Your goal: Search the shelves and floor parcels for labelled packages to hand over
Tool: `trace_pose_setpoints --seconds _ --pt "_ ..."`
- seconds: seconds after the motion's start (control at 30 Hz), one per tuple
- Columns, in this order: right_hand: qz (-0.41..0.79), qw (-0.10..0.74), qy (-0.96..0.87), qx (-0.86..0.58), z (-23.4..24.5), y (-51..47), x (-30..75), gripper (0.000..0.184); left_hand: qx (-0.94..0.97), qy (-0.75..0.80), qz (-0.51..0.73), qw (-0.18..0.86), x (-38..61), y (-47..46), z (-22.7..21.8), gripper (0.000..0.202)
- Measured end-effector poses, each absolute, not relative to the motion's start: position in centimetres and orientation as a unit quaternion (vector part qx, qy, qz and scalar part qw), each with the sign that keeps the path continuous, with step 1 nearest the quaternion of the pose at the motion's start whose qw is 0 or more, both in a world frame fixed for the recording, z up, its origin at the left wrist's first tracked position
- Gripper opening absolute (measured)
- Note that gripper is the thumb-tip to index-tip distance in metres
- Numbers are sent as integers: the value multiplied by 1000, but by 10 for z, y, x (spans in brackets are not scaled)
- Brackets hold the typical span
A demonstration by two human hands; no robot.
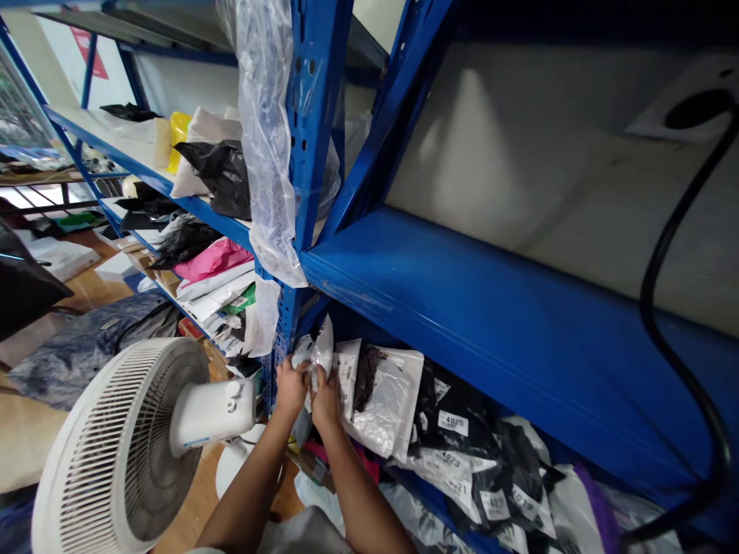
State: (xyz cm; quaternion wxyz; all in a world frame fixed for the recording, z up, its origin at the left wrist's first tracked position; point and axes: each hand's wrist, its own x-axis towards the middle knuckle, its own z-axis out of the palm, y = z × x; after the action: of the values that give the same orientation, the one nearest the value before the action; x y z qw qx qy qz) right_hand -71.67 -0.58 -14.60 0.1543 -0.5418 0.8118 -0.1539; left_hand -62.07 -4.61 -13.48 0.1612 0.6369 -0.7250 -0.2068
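At the left end of the lower shelf, my left hand [292, 386] and my right hand [326, 396] are close together. Both have their fingers closed on a clear and white plastic packet [322, 348] that stands upright by the blue post. My fingers and the bag's folds hide part of it. Right beside my right hand is a flat packet with a printed label [347, 369]. A larger white and clear mailer bag [389, 404] leans against it, farther right.
Black parcels with number labels [453, 423] fill the shelf rightward. A blue shelf beam [462, 323] crosses above. A white fan [121, 446] stands at my left. Plastic film hangs on the blue post [317, 115]. A black cable [655, 292] droops at right.
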Motion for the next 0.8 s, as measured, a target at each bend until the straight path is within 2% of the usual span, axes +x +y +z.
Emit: trace_pose_setpoints --seconds 0.2,0.33,0.4,0.47,0.57,0.7,0.8 --pt "-94 111 759 -635 -139 0 -724 51 657 -709 -214 143 -621 -47 -140 47" --pt "-62 154 679 -715 -129 3 -744 73 672 -697 -229 106 -628 -48 -138 42" --pt "-76 176 660 -726 -126 7 -752 70 683 -692 -212 99 -637 -46 -133 50" --pt "-90 180 685 -700 -123 12 -753 55 688 -690 -203 97 -645 -44 -128 58" --pt "-106 158 768 -611 -119 14 -744 45 676 -704 -204 76 -650 -43 -125 59" --pt "-121 152 863 -467 -114 -1 -730 48 654 -740 -154 33 -649 -49 -125 54" --pt "-110 197 865 -447 -112 -22 -732 46 632 -761 -143 16 -650 -55 -121 53"
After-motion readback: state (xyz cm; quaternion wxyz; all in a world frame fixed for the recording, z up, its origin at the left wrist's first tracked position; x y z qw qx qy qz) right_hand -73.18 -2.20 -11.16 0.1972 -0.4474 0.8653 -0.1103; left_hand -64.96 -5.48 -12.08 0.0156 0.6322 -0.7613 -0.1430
